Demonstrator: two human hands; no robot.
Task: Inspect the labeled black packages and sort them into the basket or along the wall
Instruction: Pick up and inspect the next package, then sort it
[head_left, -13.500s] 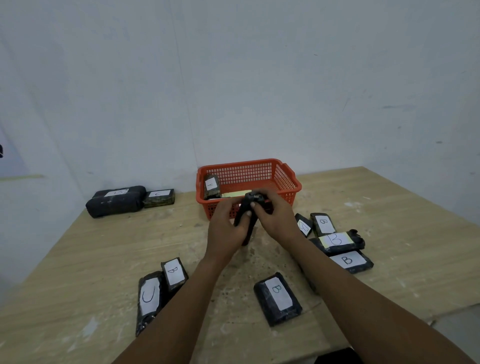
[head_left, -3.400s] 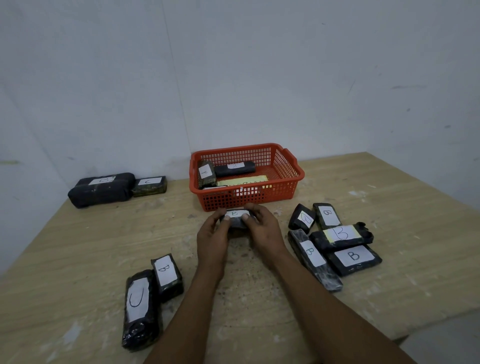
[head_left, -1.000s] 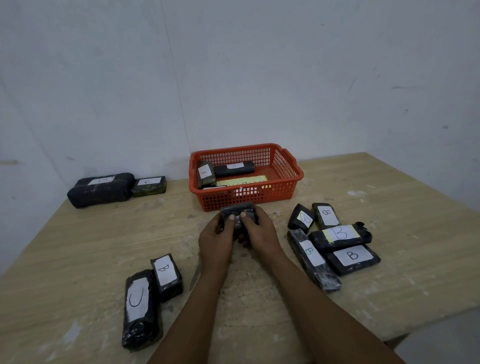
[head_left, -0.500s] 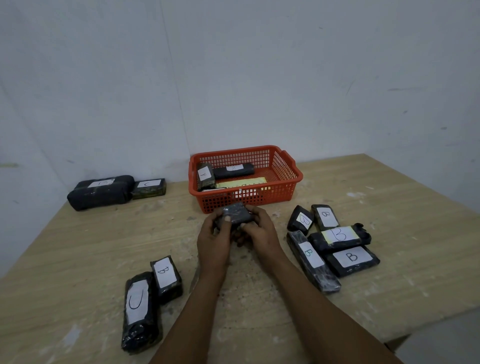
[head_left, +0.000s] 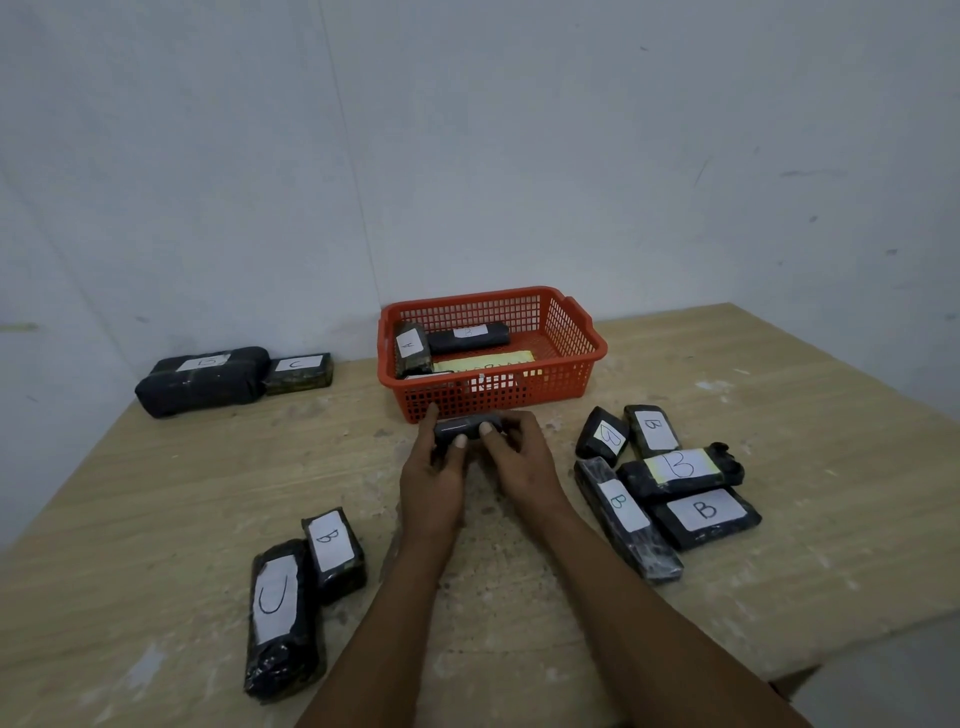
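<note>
hands: left hand and right hand, both with a grip on one small black package
spot: just in front of the orange basket, over the tabletop

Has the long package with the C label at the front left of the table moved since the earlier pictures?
No. The C package lies where it did, against the small B package beside it, front left of the orange basket.
</note>
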